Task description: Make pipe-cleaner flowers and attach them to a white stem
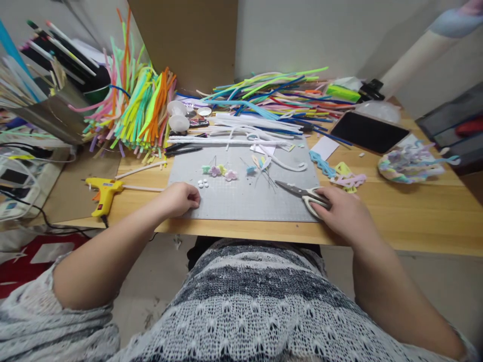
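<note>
My right hand [347, 213] grips the scissors [298, 191] by their pale handles, with the blades on the grey cutting mat [226, 206], pointing left. Near the mat's left front corner rests my left hand [181, 197], its fingers curled in; whatever they may hold is hidden. Just beyond those fingers lie several small white pieces [203, 184]. Several small fuzzy flowers on wire stems, a pink one [231, 175] among them, sit mid-mat. A blue flower [250, 171] and thin wires [267, 177] lie nearer the scissors.
A yellow glue gun [105, 193] lies at the left. Bundled pipe cleaners [141, 108] stand behind it, and loose ones [264, 95] cover the back. White pipe cleaners [234, 140] cross the mat's far edge. On the right are a phone [370, 131] and a pastel fuzzy bundle [409, 163].
</note>
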Available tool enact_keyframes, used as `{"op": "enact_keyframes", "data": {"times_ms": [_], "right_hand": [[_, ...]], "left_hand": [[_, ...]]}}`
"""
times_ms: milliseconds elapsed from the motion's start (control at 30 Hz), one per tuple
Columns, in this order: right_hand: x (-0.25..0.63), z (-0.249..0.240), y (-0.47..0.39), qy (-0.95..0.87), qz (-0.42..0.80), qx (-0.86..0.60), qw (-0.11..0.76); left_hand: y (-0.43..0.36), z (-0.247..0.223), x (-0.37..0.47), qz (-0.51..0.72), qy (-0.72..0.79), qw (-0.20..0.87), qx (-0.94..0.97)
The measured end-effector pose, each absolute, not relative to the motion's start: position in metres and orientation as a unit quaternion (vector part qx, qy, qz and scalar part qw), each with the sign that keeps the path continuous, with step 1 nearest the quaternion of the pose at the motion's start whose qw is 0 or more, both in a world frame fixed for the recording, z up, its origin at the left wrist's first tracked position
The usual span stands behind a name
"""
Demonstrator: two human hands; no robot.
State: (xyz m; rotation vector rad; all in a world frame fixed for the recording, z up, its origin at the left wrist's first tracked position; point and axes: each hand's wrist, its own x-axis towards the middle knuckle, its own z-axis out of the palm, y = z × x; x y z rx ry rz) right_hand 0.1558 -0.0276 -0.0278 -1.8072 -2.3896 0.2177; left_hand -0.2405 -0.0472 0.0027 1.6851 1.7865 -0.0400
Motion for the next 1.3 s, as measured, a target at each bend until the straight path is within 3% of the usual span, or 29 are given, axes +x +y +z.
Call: {"op": "enact_keyframes", "data": {"times_ms": [233, 467, 733, 1000, 1300], "right_hand": [[0.166, -0.029, -0.024, -0.815, 0.084, -0.569, 0.077], [0.172, -0.017, -0.025, -0.703, 0.165, -0.679, 0.136], [0.176, -0.023, -0.018, -0.632, 0.106, -0.758, 0.118], [0.162, -0.013, -0.011, -0.6, 0.081, -0.796, 0.015], [0.175, -0.022, -0.005, -0.683, 0.078, -0.724, 0.052]], "left_hand": [[-0.048, 0.005, -0.237, -0.014, 0.702, 0.354, 0.618], [-0.049, 0.009, -0.235, -0.041, 0.685, 0.332, 0.647], [-0.043, 0.006, -0.238, -0.075, 0.679, 0.299, 0.666], [-0.031, 0.008, -0.235, -0.14, 0.679, 0.294, 0.658], [-0.021, 0.027, -0.216, -0.238, 0.675, 0.297, 0.632]]}}
